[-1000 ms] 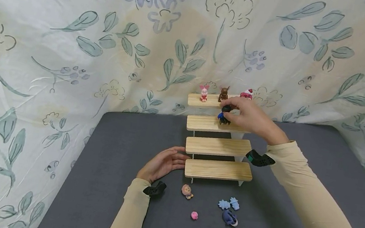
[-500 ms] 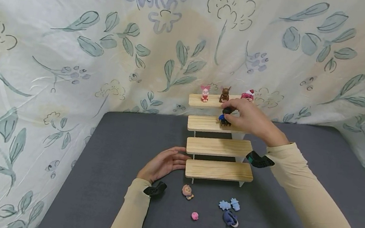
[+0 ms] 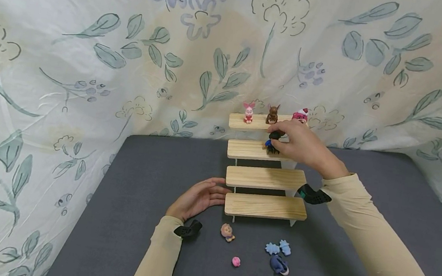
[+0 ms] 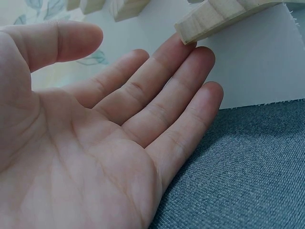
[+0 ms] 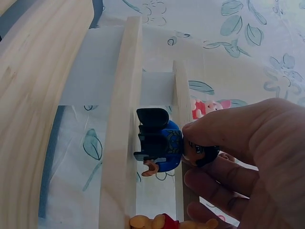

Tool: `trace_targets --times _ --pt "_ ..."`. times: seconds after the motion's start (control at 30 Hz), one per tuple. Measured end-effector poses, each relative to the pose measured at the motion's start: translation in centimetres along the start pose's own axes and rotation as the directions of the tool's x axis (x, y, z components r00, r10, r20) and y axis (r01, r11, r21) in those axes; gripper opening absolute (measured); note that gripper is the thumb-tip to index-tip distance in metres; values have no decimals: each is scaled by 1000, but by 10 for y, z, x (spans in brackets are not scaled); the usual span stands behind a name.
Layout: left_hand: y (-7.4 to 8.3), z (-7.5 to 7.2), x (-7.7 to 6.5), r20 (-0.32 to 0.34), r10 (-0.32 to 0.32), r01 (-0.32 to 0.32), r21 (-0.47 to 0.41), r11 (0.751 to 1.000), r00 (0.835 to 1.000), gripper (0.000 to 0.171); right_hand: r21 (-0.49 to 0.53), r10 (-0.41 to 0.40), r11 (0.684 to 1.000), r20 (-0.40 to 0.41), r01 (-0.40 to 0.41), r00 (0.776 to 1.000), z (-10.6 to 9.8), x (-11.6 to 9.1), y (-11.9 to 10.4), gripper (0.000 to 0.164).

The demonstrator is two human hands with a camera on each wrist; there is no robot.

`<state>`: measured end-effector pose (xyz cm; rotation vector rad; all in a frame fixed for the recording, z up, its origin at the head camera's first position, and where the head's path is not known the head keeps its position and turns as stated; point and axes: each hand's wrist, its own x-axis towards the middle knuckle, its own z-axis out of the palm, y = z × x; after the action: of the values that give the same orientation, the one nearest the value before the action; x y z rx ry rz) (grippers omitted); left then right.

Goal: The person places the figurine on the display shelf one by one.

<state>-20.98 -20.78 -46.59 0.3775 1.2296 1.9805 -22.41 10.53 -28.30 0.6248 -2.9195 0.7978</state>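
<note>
My right hand (image 3: 306, 145) pinches a small toy figure (image 5: 164, 140) with dark hair, a blue top and black legs, thumb and fingers at its head. In the right wrist view its feet are right at the second-highest board (image 5: 119, 124) of a stepped wooden display stand (image 3: 264, 206). An orange toy figure in a red shirt (image 5: 169, 222) is at the same board, hidden behind my hand in the head view. My left hand (image 3: 197, 197) lies palm up at the stand's left side, fingers extended, fingertips at the end of a lower board (image 4: 205, 24).
Along the top board are a pink pig figure (image 3: 248, 113), a brown figure (image 3: 272, 115) and a pink figure with a white hat (image 3: 301, 115). In front lie a lion-like figure (image 3: 227, 232), a pink piece (image 3: 236, 262), light-blue pieces (image 3: 272, 248) and a dark-blue figure (image 3: 278, 265).
</note>
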Motion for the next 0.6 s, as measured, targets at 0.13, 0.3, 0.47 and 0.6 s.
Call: trace_targets --times 0.13,0.3,0.47,0.6 --pt "0 0 0 -3 -4 3 -3 1000 1000 45 -6 3 1000 -4 -3 1000 0 0 0 32" --pt "0 0 0 -1 -5 5 -1 1000 1000 47 -11 -3 1000 -10 3 1000 0 -1 0 31" --pt "0 -1 0 -5 -8 8 -4 1000 1000 48 -26 -4 1000 -14 3 1000 2 -2 0 31" --pt "1 -1 0 -5 -10 10 -10 1000 1000 48 -50 5 999 -23 -6 1000 2 -4 -1 31"
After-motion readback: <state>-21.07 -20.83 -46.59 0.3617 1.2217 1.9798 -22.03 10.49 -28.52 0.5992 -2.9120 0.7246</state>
